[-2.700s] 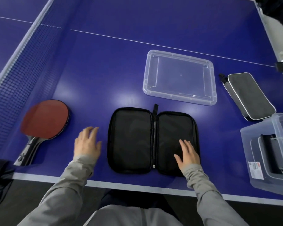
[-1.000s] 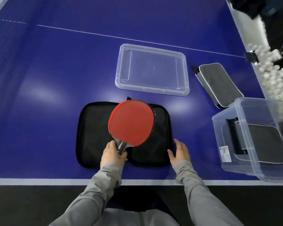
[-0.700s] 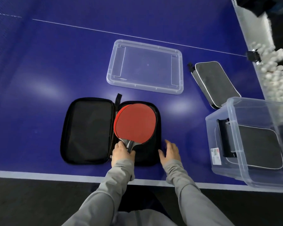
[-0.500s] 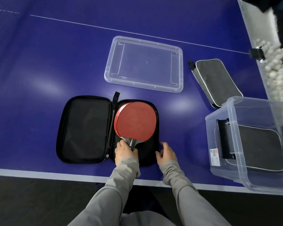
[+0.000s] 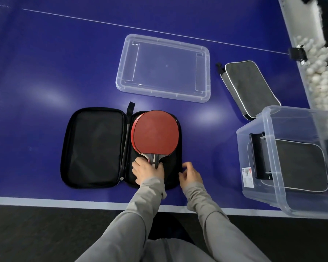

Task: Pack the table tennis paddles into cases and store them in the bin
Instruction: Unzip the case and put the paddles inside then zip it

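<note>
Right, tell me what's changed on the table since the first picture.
The red paddle went from the table by the net into the right half of the open black case; the left hand took hold of its handle and grips it now. The right hand slid off the case lining to its right edge. The clear lid, grey case and bin kept their places.
</note>
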Tool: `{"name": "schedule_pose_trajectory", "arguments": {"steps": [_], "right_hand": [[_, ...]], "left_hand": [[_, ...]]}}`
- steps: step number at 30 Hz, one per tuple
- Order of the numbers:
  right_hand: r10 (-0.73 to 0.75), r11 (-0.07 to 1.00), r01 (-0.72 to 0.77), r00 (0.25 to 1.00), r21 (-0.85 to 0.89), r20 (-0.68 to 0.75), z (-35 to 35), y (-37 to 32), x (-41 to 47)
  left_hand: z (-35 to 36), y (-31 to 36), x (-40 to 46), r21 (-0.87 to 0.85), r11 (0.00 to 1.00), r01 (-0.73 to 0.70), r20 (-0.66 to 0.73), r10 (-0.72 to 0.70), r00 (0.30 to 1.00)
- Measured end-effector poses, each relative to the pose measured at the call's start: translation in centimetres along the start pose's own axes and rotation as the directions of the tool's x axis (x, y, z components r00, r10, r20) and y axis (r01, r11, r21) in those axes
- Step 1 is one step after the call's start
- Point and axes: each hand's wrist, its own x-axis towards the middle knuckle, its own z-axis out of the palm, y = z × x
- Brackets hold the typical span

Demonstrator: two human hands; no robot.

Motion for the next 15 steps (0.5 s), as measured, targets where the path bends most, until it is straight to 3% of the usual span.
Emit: {"name": "schedule_pose_trajectory", "arguments": {"steps": [15], "right_hand": [[0.007, 1.0, -0.007, 1.0, 0.001, -0.029, 0.1, -0.2, -0.2]], "left_hand": [[-0.5, -1.4, 0.4, -0.044, 0.991, -0.124, 0.036, 0.125, 0.991]]}}
